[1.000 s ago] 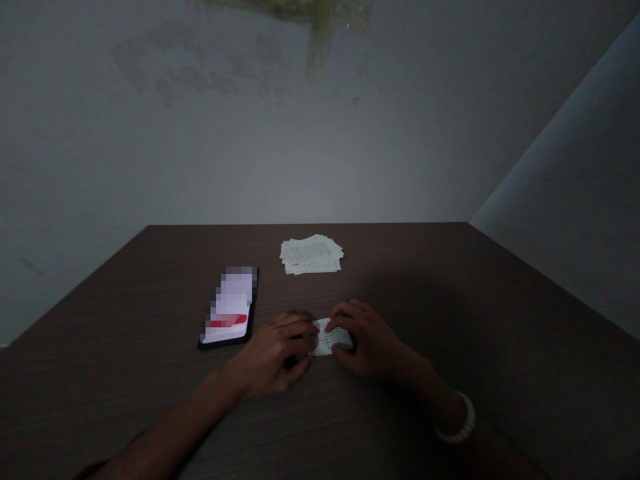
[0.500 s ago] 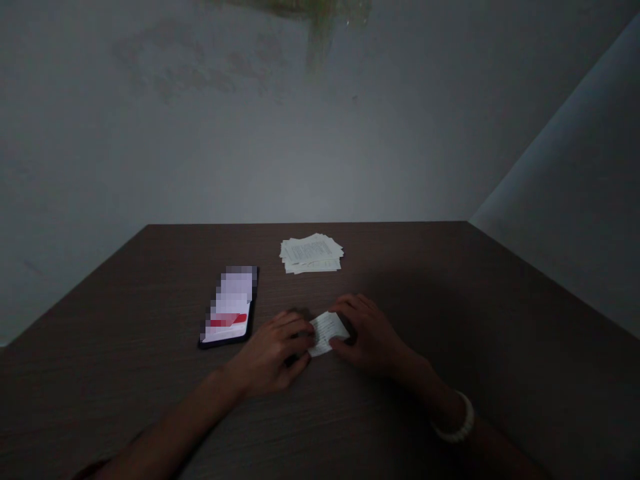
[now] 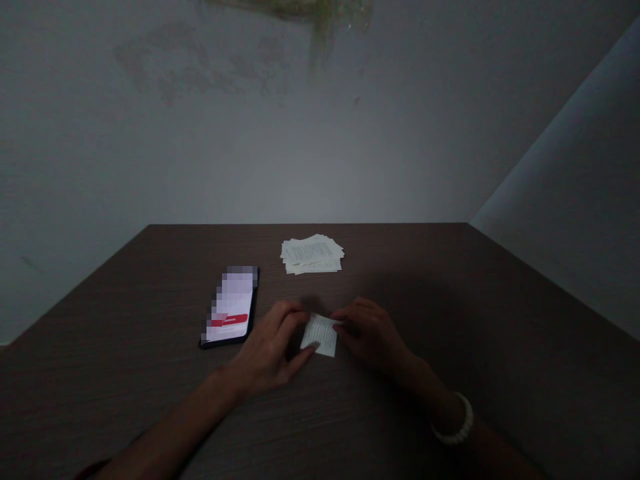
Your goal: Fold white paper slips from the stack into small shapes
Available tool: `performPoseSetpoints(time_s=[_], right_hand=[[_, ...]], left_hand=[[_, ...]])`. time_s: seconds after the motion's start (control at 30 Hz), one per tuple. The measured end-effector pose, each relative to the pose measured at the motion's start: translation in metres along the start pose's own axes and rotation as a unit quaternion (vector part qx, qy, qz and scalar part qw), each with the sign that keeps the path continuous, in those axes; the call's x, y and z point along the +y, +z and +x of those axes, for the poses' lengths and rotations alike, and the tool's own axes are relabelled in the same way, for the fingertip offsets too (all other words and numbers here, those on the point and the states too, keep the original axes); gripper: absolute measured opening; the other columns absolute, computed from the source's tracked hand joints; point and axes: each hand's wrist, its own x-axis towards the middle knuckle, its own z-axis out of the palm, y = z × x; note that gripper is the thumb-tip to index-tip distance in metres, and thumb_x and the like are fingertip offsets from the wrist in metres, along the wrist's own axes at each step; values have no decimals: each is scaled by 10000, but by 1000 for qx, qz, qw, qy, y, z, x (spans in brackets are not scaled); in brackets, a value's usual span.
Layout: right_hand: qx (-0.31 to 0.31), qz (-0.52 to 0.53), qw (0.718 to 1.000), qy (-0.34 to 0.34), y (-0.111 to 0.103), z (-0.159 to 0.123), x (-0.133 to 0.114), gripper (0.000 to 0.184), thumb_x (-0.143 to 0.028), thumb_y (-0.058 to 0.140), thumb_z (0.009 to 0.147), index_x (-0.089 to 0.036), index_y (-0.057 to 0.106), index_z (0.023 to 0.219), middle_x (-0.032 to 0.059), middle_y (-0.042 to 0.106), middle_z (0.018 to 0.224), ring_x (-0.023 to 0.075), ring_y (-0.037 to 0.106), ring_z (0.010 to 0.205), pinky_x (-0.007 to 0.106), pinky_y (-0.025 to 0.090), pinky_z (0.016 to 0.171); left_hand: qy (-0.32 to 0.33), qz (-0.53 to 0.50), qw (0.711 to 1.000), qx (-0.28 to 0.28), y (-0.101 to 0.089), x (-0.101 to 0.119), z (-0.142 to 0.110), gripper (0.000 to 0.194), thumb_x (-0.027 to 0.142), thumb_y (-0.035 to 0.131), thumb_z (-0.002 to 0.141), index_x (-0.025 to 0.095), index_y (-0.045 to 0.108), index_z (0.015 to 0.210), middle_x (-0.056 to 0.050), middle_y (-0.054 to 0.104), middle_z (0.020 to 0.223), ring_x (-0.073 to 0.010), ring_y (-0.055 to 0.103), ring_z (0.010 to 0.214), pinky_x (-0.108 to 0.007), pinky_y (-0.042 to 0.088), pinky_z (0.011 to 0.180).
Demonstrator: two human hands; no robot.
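A small piece of printed paper (image 3: 321, 335) is between my hands, low over the dark wooden table (image 3: 310, 413). My left hand (image 3: 273, 343) has its thumb at the paper's lower left edge and its fingers at the upper left corner, gripping it by that side. With thumb and forefinger pressed together, my right hand (image 3: 373, 333) pinches the paper's upper right corner. Its other fingers are curled. Behind the hands lies a loose stack of printed papers (image 3: 313, 252), its edges uneven.
To the left of my left hand a phone (image 3: 230, 307) lies with its screen lit, partly blurred out. A pale stained wall (image 3: 320, 147) stands behind the table's far edge. Around my right wrist is a white bracelet (image 3: 457, 423).
The paper has turned between my hands. My left thumb and fingers have spread apart along its left side, and my right fingers have closed into a pinch at its upper right corner.
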Motion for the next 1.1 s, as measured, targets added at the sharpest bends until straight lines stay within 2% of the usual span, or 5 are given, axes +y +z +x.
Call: performPoseSetpoints(time_s=[0.13, 0.3, 0.5, 0.73, 1.1], right_hand=[[-24, -25, 997, -62, -3, 0, -2, 129, -158, 530, 872, -207, 648, 883, 37, 683, 810, 186, 552, 767, 325, 435, 739], [-92, -1, 993, -79, -8, 1, -4, 117, -153, 604, 820, -211, 665, 901, 26, 684, 866, 179, 548, 810, 309, 436, 759], [-104, -48, 992, -62, -10, 2, -3, 64, -200, 663, 795, -209, 691, 852, 38, 644, 865, 184, 529, 819, 309, 432, 746], [-91, -129, 986, -57, -5, 1, 3, 148, -141, 615, 819, -231, 697, 904, 36, 634, 858, 188, 515, 820, 281, 410, 663], [-128, -63, 988, -66, -12, 0, -3, 195, -169, 614, 813, -228, 700, 978, 37, 674, 912, 184, 570, 820, 305, 438, 737]], left_hand=[[10, 14, 999, -36, 0, 0, 1, 500, 257, 573, 866, 175, 394, 1326, -144, 489, 1305, -281, 492, 1173, -443, 461, 951], [34, 11, 993, -109, 2, -3, 4, 166, 191, 515, 888, 194, 614, 1021, -58, 631, 974, -219, 567, 935, -401, 452, 853], [53, 8, 994, -96, 2, -4, 6, 175, 164, 489, 885, 172, 661, 918, -58, 625, 859, -201, 545, 856, -363, 448, 791], [36, -7, 992, -121, -3, -1, 8, 186, 191, 512, 872, 181, 673, 963, -69, 608, 941, -214, 537, 896, -381, 462, 808], [31, 45, 994, -95, 2, -7, 5, 229, 158, 490, 882, 183, 683, 1003, -78, 606, 910, -233, 538, 860, -404, 462, 757]])
